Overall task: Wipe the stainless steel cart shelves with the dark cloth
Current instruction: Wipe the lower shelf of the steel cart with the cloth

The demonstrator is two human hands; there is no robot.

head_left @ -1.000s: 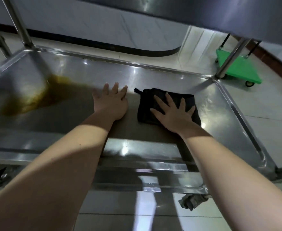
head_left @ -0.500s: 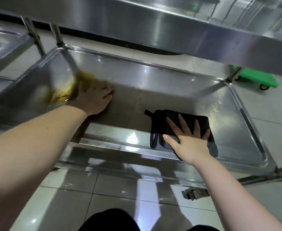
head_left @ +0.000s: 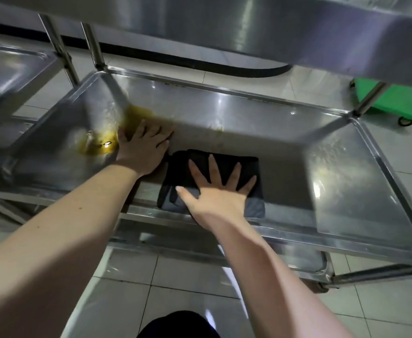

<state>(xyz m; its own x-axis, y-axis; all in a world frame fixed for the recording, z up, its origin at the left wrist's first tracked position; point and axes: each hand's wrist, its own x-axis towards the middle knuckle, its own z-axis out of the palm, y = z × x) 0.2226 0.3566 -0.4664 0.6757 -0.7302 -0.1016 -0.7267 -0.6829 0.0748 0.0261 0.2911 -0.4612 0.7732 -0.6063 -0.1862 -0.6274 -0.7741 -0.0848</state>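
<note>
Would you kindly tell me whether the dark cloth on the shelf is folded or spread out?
Folded: the cloth shows stacked layers along its left edge, under the flat right hand.

Cart shelf [head_left: 224, 111]: stainless steel, brushed, semi-gloss w/ bright glare spots, streaky at right end. Upper shelf [head_left: 273, 32]: same steel, satin sheen. Smear [head_left: 97, 145] on it: yellow-brown, wet-looking, glossy. Cloth [head_left: 224, 164]: dark fabric, matt, soft, in folded layers. Floor tiles [head_left: 175, 276]: pale, polished, reflective. Dolly [head_left: 395, 103]: green plastic, smooth.

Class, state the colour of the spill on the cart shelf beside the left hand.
The spill is yellowish-brown; the head view shows it best.
</note>
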